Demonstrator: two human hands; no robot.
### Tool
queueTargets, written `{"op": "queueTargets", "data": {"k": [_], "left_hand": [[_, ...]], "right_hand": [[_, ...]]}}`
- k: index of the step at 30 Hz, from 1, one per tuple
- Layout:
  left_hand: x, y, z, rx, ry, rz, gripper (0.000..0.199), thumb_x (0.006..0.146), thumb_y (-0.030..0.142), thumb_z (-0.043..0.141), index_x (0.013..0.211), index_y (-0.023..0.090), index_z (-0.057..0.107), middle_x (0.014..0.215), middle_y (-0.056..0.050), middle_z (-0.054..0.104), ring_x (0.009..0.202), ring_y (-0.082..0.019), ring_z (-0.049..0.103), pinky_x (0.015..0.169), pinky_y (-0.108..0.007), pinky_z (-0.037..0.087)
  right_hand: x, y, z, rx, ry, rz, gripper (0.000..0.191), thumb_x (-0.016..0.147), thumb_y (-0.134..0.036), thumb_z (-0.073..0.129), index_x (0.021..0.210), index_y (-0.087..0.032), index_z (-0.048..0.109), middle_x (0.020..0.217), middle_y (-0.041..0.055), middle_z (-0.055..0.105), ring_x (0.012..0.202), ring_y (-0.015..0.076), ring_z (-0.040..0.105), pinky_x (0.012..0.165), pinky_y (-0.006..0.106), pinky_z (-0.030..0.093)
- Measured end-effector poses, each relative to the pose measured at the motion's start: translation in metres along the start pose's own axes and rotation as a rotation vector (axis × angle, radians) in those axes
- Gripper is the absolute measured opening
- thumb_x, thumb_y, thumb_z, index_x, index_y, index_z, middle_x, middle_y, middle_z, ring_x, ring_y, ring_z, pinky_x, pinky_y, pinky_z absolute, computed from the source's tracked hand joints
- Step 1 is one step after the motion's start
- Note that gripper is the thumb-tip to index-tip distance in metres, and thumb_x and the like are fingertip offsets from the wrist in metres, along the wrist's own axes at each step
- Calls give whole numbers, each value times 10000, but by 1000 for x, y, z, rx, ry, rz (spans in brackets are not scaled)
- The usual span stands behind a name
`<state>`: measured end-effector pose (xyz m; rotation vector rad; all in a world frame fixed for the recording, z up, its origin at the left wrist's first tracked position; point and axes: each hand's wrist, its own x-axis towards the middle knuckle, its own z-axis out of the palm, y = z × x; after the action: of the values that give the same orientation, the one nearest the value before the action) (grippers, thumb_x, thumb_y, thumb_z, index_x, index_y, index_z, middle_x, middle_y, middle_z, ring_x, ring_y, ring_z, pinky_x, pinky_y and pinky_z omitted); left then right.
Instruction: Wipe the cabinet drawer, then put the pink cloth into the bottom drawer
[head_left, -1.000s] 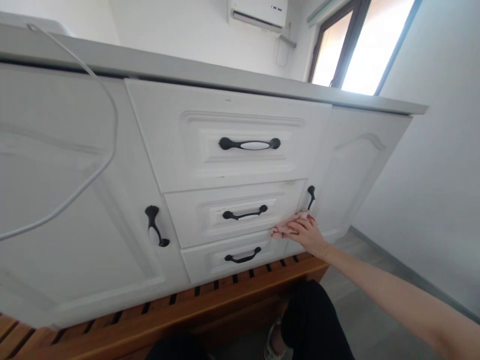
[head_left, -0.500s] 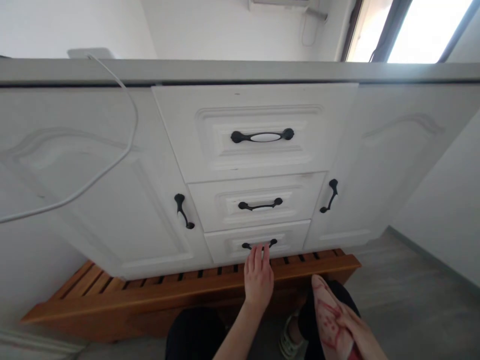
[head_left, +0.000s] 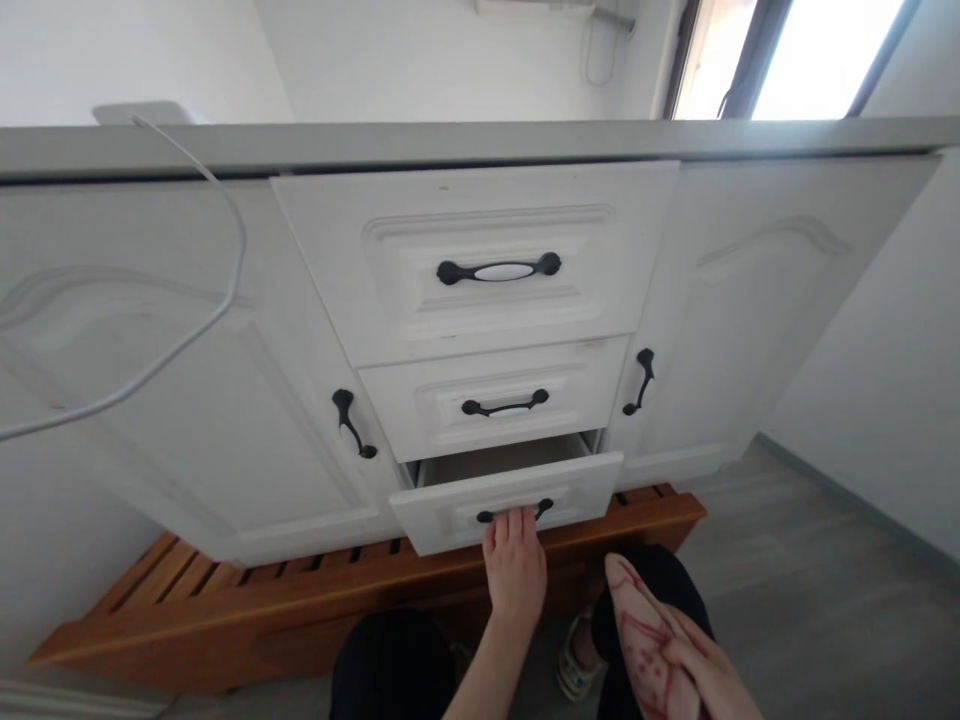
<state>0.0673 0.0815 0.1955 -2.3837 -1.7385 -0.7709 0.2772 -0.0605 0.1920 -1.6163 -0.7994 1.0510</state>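
The bottom drawer (head_left: pixel 442 522) of a white cabinet stands partly pulled out, and a strip of its inside shows behind the front panel. My left hand (head_left: pixel 514 565) has its fingers hooked over the dark handle (head_left: pixel 546 508) of this drawer. At the lower right, my right hand (head_left: pixel 697 655) holds a pink cloth item (head_left: pixel 646 640) with red markings, near my right knee. Above, the middle drawer (head_left: pixel 427 410) and the top drawer (head_left: pixel 390 290) are closed.
A slatted wooden bench (head_left: pixel 247 620) runs under the cabinet. Cabinet doors flank the drawers, the left door (head_left: pixel 187 430) and the right door (head_left: pixel 720 330). A white cable (head_left: pixel 238 250) hangs at the left. A window is at the upper right.
The bottom drawer has come out toward me, with my left hand on its handle. My right hand still holds the cloth item. The view has shifted slightly.
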Motion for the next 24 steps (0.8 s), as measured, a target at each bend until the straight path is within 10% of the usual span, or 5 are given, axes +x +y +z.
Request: {"op": "queueTargets", "data": {"k": [7,13,18,24], "left_hand": [[-66,5,-22,-38,24,80,430,876,220,622,1304,253,594,1213,-5,674,1127,-205,572,1038,-395,377],[-91,13,-27,-111,149,91,407,848,298,643,1252,244,635,1150,-19,700,1082,-221,578,1021,-409,362],[-116,15,-29,-153,166,129,439,842,309,617,1277,249,628,1135,-29,701,1040,-220,584,993,-414,367],[-145,19,-33,-135,198,152,394,870,364,590,1233,232,663,1069,-36,726,988,-220,598,940,-414,381]], "right_hand": [[-21,-51,8,141,-271,194,427,502,-292,559,857,-214,784,867,60,735,795,253,638,723,337,510],[-36,-111,14,42,-605,54,290,582,-271,613,822,-184,751,853,48,647,833,206,577,767,297,463],[-26,-169,23,-35,-636,6,499,768,-297,648,1261,-245,699,1180,61,687,1129,257,609,980,355,464],[21,-216,80,-341,-763,-219,504,758,-195,615,1257,-204,683,1226,52,690,1145,241,625,981,334,472]]}}
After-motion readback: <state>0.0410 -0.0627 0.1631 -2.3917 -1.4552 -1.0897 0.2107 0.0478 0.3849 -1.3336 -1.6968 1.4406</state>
